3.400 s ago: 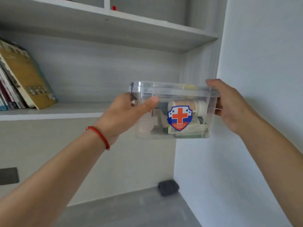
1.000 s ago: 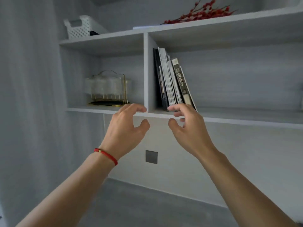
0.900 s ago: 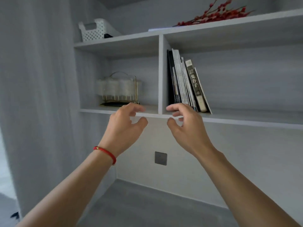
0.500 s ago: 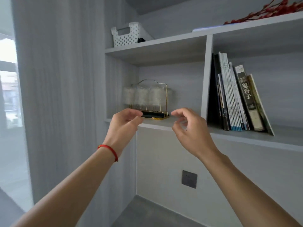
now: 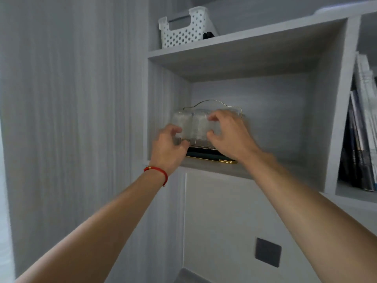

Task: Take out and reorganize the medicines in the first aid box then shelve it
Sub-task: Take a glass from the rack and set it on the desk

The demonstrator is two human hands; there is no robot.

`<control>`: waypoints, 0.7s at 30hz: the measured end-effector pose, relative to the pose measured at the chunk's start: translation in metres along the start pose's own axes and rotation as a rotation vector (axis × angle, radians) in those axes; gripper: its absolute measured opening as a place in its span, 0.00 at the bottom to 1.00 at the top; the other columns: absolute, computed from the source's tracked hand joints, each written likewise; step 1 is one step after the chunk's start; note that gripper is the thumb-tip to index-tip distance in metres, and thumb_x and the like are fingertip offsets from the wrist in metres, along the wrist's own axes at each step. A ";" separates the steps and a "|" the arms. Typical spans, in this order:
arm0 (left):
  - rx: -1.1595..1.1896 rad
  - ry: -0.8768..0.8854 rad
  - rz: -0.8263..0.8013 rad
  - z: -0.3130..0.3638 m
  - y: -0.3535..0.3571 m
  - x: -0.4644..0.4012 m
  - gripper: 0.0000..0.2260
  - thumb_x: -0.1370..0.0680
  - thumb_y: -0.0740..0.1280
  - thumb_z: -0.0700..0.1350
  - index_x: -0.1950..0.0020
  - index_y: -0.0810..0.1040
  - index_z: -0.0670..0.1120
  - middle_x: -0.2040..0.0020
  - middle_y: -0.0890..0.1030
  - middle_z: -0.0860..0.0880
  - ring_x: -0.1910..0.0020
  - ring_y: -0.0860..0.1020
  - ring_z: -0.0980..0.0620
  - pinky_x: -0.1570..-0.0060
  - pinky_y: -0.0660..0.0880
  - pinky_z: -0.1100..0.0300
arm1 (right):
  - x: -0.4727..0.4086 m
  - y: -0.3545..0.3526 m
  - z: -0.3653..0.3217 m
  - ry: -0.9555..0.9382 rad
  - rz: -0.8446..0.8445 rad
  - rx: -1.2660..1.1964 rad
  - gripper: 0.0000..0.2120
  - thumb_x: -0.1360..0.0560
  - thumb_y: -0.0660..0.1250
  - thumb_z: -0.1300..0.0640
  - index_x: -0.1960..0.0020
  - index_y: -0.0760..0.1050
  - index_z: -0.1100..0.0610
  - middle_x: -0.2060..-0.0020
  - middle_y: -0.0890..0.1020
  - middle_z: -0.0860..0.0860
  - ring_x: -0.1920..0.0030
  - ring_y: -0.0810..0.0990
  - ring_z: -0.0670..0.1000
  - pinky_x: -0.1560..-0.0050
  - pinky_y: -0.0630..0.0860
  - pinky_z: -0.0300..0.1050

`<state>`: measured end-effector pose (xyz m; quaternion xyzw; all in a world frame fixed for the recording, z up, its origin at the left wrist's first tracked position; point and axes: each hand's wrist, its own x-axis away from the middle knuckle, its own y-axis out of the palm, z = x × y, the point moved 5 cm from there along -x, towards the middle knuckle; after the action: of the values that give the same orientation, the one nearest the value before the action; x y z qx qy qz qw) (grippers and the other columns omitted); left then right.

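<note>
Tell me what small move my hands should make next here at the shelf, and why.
Probably lower both hands. The left hand and right hand hover with curled fingers in front of the glass rack, holding nothing, and no first aid box shows in this view, so likely nothing here is left to handle.

- A home room: grey built-in shelving (image 5: 244, 45) against the wall.
- Glasses on a gold rack (image 5: 212, 104), a white basket (image 5: 183, 31), books (image 5: 363, 139) at right.
</note>
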<state>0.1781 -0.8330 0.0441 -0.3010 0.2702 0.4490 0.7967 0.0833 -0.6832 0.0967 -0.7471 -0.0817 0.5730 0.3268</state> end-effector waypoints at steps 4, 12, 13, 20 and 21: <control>-0.098 0.131 0.071 -0.021 -0.009 -0.029 0.18 0.25 0.70 0.41 0.36 0.73 0.48 0.38 0.75 0.50 0.44 0.73 0.53 0.47 0.70 0.62 | -0.053 0.037 -0.031 -0.055 -0.072 0.211 0.20 0.23 0.66 0.49 0.33 0.76 0.54 0.35 0.80 0.54 0.33 0.74 0.59 0.33 0.69 0.55; -0.136 0.277 0.057 -0.065 -0.014 -0.039 0.20 0.25 0.67 0.36 0.33 0.71 0.45 0.38 0.73 0.47 0.41 0.72 0.52 0.47 0.68 0.66 | -0.136 0.105 -0.038 0.181 -0.334 0.600 0.29 0.18 0.52 0.36 0.28 0.70 0.55 0.34 0.77 0.58 0.29 0.68 0.62 0.28 0.58 0.62; -0.100 0.265 0.062 -0.068 -0.016 -0.040 0.20 0.25 0.67 0.36 0.34 0.71 0.45 0.38 0.73 0.48 0.44 0.72 0.54 0.49 0.68 0.68 | -0.142 0.108 -0.036 0.198 -0.369 0.639 0.30 0.18 0.50 0.35 0.28 0.71 0.53 0.33 0.77 0.57 0.29 0.68 0.62 0.27 0.57 0.62; 0.026 0.241 0.054 -0.076 -0.025 -0.039 0.19 0.26 0.68 0.36 0.37 0.72 0.45 0.42 0.71 0.50 0.50 0.70 0.58 0.55 0.66 0.81 | -0.169 0.119 -0.026 0.362 -0.442 0.490 0.29 0.22 0.59 0.36 0.29 0.73 0.53 0.36 0.77 0.53 0.33 0.75 0.58 0.24 0.52 0.63; 0.026 0.242 0.040 -0.078 -0.024 -0.039 0.19 0.26 0.68 0.36 0.37 0.72 0.45 0.42 0.71 0.50 0.49 0.70 0.58 0.55 0.65 0.81 | -0.171 0.119 -0.024 0.394 -0.420 0.440 0.28 0.24 0.63 0.37 0.32 0.73 0.54 0.38 0.78 0.53 0.34 0.75 0.58 0.25 0.53 0.63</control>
<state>0.1696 -0.9205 0.0249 -0.3371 0.3763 0.4218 0.7529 0.0190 -0.8698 0.1676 -0.7219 -0.0437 0.3423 0.5998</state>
